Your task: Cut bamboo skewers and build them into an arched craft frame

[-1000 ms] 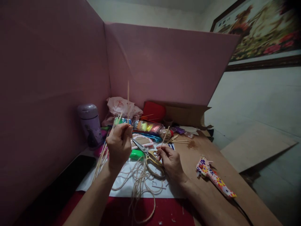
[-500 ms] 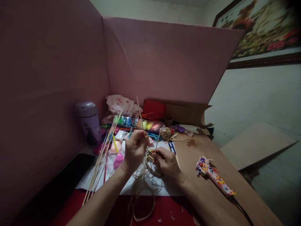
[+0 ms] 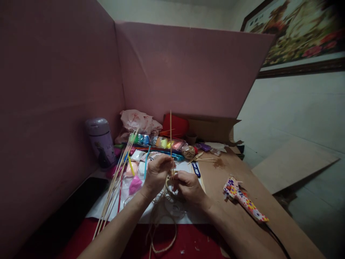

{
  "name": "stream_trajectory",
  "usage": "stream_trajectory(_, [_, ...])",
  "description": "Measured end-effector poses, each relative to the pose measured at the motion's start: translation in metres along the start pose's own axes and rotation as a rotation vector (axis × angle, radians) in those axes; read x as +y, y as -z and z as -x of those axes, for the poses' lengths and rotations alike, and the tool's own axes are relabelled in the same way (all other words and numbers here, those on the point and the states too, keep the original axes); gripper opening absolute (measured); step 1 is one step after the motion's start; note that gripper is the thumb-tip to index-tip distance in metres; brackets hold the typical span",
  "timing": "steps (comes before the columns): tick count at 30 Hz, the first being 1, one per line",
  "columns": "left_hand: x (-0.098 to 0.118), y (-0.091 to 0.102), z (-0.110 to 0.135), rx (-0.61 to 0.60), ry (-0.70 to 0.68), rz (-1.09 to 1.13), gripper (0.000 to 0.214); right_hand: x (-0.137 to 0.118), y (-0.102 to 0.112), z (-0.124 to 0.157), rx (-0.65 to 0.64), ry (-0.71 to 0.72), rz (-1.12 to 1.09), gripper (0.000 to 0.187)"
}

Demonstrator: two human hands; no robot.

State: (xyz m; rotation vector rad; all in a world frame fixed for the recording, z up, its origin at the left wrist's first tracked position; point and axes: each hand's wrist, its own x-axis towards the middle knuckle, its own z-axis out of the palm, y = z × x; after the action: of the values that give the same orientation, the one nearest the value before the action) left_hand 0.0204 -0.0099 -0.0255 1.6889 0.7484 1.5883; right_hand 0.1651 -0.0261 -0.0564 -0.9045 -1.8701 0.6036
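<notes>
My left hand is closed in a pinch around a thin wooden stick, which stands nearly upright. Close beside it, my right hand pinches at the stick's lower end, where a second stick seems to lie alongside; my fingers partly hide this. Just under my right fingers is a yellowish ring-shaped thing, partly covered by the hand. Loose twine hangs in loops below my hands, over the white sheet and the red cloth.
Long sticks lean at the left, near a purple flask and a black slab. Packs of coloured clay, a twine ball and a blue cutter lie behind. A flower-patterned glue gun with a cord lies right.
The long stick has swung from leaning left to nearly upright. My hands have come closer together, and the short stick in my right hand has moved in beside the long one.
</notes>
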Motion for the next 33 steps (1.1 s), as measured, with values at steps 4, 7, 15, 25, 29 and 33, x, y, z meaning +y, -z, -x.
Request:
stream_trajectory(4, [-0.001, -0.004, 0.002, -0.039, 0.083, 0.138, 0.011, -0.003, 0.001, 0.001, 0.004, -0.009, -0.06, 0.02])
stream_trajectory(7, [0.0, -0.007, 0.001, -0.027, 0.127, 0.211, 0.014, -0.002, -0.003, 0.002, -0.014, -0.101, -0.114, 0.017])
stream_trajectory(15, [0.006, -0.007, 0.003, -0.022, 0.179, 0.219, 0.018, 0.001, -0.008, 0.003, -0.026, -0.202, -0.164, 0.009])
stream_trajectory(25, [0.0, -0.007, 0.005, -0.086, 0.101, -0.031, 0.012, -0.002, -0.003, 0.0, -0.055, -0.071, -0.013, 0.012])
stream_trajectory(29, [0.003, -0.007, 0.005, -0.099, 0.084, -0.082, 0.014, -0.001, 0.0, -0.001, -0.116, -0.013, 0.093, 0.01])
stream_trajectory(33, [0.004, -0.006, 0.004, -0.103, 0.085, -0.13, 0.014, -0.001, 0.002, -0.001, -0.134, 0.018, 0.161, 0.01])
